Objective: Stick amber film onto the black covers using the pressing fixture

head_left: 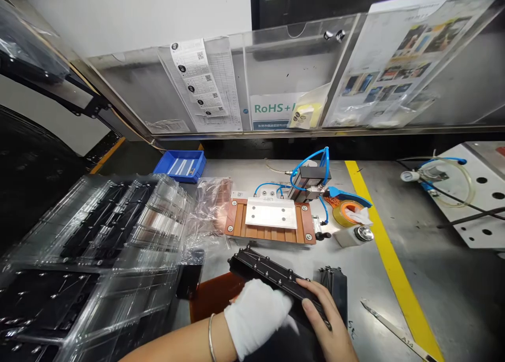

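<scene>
Long black ribbed plastic part, small pegs along edge, tilted, both hands' grip

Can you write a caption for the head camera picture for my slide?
A gloved left hand and bare right hand hold a long black plastic part before a brown fixture.

The left hand wears a white glove, with a silver bangle at the wrist; the right hand is bare. The plastic part they hold is black. Under it lies a brown-orange sheet. The bench is grey, crossed by a yellow stripe. The fixture is copper-brown with a white plate, fed by blue hoses. The bin is blue, the tape roll orange in a blue holder. The trays are clear over black parts.
</scene>
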A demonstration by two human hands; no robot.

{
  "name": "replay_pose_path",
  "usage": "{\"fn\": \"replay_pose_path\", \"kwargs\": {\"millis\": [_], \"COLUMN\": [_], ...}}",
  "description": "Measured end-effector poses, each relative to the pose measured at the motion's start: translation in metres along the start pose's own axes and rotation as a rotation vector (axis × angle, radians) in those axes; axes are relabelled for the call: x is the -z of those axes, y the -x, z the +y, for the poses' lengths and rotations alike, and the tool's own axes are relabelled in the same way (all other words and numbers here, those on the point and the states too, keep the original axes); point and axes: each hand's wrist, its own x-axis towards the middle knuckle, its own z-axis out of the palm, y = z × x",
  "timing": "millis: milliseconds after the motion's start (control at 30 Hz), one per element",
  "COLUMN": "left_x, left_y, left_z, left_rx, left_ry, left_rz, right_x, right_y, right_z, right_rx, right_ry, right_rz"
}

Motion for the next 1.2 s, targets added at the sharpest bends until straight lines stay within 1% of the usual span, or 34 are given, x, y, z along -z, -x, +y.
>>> {"fn": "replay_pose_path", "kwargs": {"millis": [100, 200, 300, 367, 467, 567, 700, 833, 900, 1000, 1133, 1200], "left_x": [0.001, 0.003, 0.001, -0.003, -0.01, -0.01, -0.004, -0.002, -0.003, -0.007, -0.009, -0.008], "left_y": [0.002, 0.009, 0.018, 0.023, 0.026, 0.023, 0.016, 0.01, 0.007, 0.006, 0.012, 0.016], "left_z": [-0.009, -0.031, -0.051, -0.055, -0.047, -0.035, -0.027, -0.018, -0.013, -0.009, -0.009, -0.009], "left_rx": [0.067, 0.202, 0.304, 0.327, 0.327, 0.278, 0.143, 0.04, 0.021, 0.002, -0.079, -0.115], "left_ry": [-0.048, -0.121, -0.172, -0.193, -0.198, -0.125, 0.031, 0.255, 0.287, 0.287, 0.369, 0.411], "left_rz": [-0.047, -0.127, -0.163, -0.161, -0.13, -0.103, -0.066, 0.087, 0.142, 0.157, 0.246, 0.264], "right_x": [0.005, 0.014, 0.017, 0.014, 0.007, 0.001, -0.003, -0.007, -0.007, -0.005, 0.001, 0.004], "right_y": [-0.001, -0.004, -0.006, -0.006, -0.003, 0.001, 0.004, 0.006, 0.006, 0.004, 0.002, 0.001], "right_z": [0.003, 0.011, 0.013, 0.008, -0.004, -0.01, -0.01, -0.012, -0.014, -0.017, -0.017, -0.017], "right_rx": [0.011, -0.002, -0.005, -0.009, -0.053, -0.079, -0.063, -0.059, -0.052, -0.026, 0.029, 0.028], "right_ry": [0.03, 0.083, 0.113, 0.095, 0.047, 0.015, -0.035, -0.027, -0.013, 0.011, 0.018, 0.006], "right_rz": [-0.03, -0.088, -0.134, -0.101, -0.05, -0.073, -0.13, -0.143, -0.143, -0.137, -0.144, -0.151]}}
